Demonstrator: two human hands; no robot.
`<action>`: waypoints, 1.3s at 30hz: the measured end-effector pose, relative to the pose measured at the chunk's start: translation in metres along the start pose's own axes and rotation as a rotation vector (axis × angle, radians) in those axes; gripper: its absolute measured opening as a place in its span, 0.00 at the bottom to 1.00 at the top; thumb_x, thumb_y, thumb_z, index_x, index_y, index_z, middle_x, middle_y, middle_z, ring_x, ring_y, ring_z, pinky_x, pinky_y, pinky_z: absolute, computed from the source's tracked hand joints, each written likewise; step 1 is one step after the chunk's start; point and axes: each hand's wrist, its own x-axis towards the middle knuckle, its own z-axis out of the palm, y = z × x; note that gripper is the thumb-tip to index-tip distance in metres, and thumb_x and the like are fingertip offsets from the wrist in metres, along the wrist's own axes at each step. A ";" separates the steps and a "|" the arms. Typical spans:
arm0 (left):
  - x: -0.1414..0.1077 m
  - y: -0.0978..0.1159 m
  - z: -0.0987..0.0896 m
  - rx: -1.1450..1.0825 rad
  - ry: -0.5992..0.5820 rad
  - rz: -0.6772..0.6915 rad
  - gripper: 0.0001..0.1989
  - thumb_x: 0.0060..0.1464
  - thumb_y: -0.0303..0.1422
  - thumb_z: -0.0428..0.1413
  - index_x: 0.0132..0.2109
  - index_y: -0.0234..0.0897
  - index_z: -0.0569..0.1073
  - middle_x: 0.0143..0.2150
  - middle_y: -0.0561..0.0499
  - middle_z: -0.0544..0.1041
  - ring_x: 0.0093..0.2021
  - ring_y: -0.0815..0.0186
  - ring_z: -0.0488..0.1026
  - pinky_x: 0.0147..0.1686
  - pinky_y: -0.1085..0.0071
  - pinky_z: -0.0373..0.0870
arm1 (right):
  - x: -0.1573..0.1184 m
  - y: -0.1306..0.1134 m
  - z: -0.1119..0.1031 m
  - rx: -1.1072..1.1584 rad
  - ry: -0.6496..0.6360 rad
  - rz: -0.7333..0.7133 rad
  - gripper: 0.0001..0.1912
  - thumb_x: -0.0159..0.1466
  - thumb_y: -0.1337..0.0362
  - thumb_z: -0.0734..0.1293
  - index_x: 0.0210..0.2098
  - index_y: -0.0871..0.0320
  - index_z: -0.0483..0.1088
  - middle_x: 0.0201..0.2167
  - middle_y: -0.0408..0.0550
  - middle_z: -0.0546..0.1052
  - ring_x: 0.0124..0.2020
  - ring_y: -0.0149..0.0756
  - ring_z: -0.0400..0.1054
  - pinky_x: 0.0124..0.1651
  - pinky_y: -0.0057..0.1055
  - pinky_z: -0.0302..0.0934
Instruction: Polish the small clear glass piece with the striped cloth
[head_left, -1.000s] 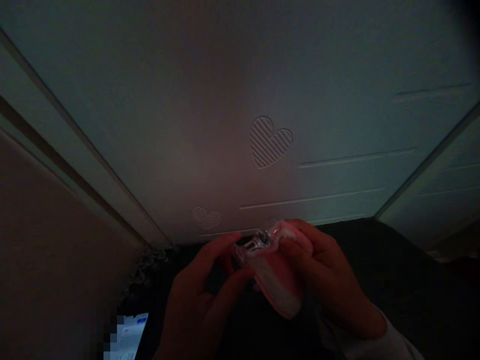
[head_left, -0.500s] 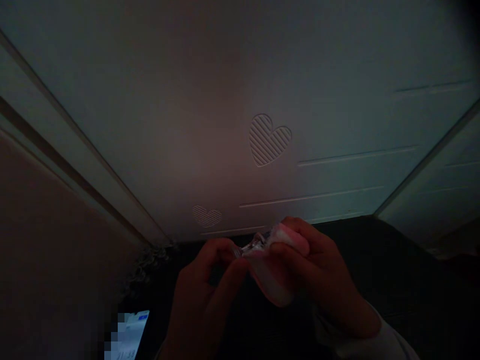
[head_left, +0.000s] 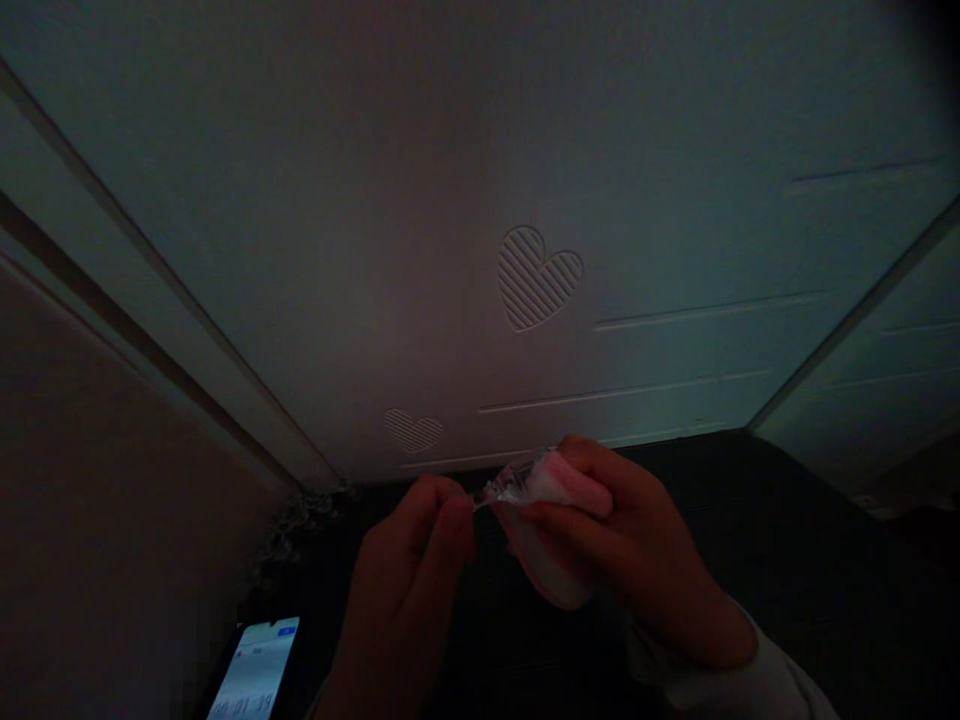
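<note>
My right hand point(head_left: 630, 540) is closed around a soft-looking pink-and-white item point(head_left: 559, 560), one part folded up over the thumb and another hanging below. Crinkled, shiny clear plastic point(head_left: 514, 485) sticks out from its left side. Thumb and forefinger of my left hand point(head_left: 416, 570) pinch the thin, stretched end of that plastic. Dim light hides what exactly the pink-and-white item is.
A lit phone point(head_left: 259, 665) lies at lower left on the dark surface point(head_left: 795, 560). Behind stands a pale panel point(head_left: 420, 250) with grooved hearts and lines. A frilly dark trim point(head_left: 300, 525) runs along the left edge.
My left hand has drawn slightly left, and the plastic between the hands is pulled out more. The pink-and-white item has shifted a little left in my right hand.
</note>
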 end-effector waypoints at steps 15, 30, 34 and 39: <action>-0.003 -0.002 0.001 -0.046 -0.029 -0.009 0.22 0.60 0.50 0.45 0.25 0.40 0.65 0.22 0.56 0.64 0.23 0.67 0.61 0.22 0.72 0.56 | 0.001 -0.001 -0.004 0.039 -0.050 -0.050 0.09 0.60 0.65 0.64 0.23 0.56 0.66 0.21 0.38 0.63 0.22 0.30 0.59 0.26 0.27 0.53; 0.000 0.003 -0.003 -0.031 -0.096 -0.049 0.24 0.60 0.51 0.43 0.23 0.41 0.62 0.21 0.56 0.62 0.23 0.67 0.60 0.22 0.72 0.56 | 0.000 -0.003 0.001 -0.005 0.005 0.027 0.13 0.57 0.63 0.69 0.20 0.56 0.63 0.19 0.37 0.63 0.21 0.29 0.57 0.25 0.27 0.52; 0.001 0.004 -0.002 -0.020 -0.084 -0.038 0.25 0.61 0.51 0.42 0.23 0.41 0.62 0.20 0.56 0.62 0.22 0.67 0.60 0.22 0.72 0.57 | 0.000 0.000 -0.001 0.029 -0.028 -0.034 0.10 0.60 0.64 0.66 0.23 0.56 0.65 0.21 0.37 0.63 0.22 0.29 0.58 0.25 0.27 0.52; 0.000 0.003 -0.001 0.001 -0.090 -0.056 0.24 0.61 0.51 0.42 0.22 0.41 0.61 0.20 0.57 0.62 0.23 0.68 0.60 0.22 0.72 0.57 | -0.002 0.003 -0.005 0.048 -0.086 -0.087 0.10 0.62 0.66 0.64 0.24 0.56 0.65 0.22 0.37 0.63 0.23 0.28 0.58 0.26 0.26 0.52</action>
